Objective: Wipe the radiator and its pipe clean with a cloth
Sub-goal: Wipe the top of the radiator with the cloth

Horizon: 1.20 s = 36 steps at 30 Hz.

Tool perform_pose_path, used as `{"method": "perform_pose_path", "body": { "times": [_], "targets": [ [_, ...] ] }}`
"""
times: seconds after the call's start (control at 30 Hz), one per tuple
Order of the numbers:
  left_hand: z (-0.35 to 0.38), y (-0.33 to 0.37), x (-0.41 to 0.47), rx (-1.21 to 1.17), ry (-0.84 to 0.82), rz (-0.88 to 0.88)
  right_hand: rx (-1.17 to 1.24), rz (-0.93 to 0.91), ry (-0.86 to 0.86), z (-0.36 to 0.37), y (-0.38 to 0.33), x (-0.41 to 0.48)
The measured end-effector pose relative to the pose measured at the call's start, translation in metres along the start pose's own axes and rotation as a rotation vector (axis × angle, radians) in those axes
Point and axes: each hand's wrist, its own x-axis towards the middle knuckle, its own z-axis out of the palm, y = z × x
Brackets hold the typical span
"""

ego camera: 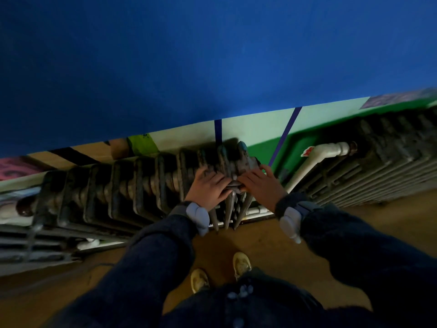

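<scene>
Radiator (123,185), dark ribbed, along painted wall; two hands at its right end.
Left hand (207,189): fingers straight, pressing bunched cloth. Cloth (233,162): grey, draped over the last ribs on top. Right hand (261,185): fingers spread flat on cloth, not gripping. Pipe (316,157): white, just right, running to second radiator (387,157).
</scene>
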Motion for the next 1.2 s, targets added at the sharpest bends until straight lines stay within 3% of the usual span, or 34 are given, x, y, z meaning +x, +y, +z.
{"method": "perform_pose_path", "body": {
  "times": [0.17, 0.67, 0.9, 1.03, 1.2],
  "targets": [
    [-0.006, -0.003, 0.014, 0.073, -0.075, 0.044, -0.041, -0.009, -0.01, -0.003, 0.008, 0.011],
    [0.013, -0.033, 0.077, 0.16, -0.147, -0.301, -0.018, 0.147, -0.156, 0.022, 0.05, 0.084],
    [0.024, -0.034, 0.078, 0.147, -0.101, -0.333, 0.044, 0.139, -0.096, 0.026, 0.05, 0.084],
    [0.024, -0.027, 0.061, 0.105, 0.035, -0.279, 0.048, 0.091, 0.016, 0.026, 0.046, 0.069],
    [0.019, -0.007, 0.031, 0.025, 0.044, -0.252, 0.106, 0.117, 0.134, 0.022, 0.023, 0.037]
  ]
}}
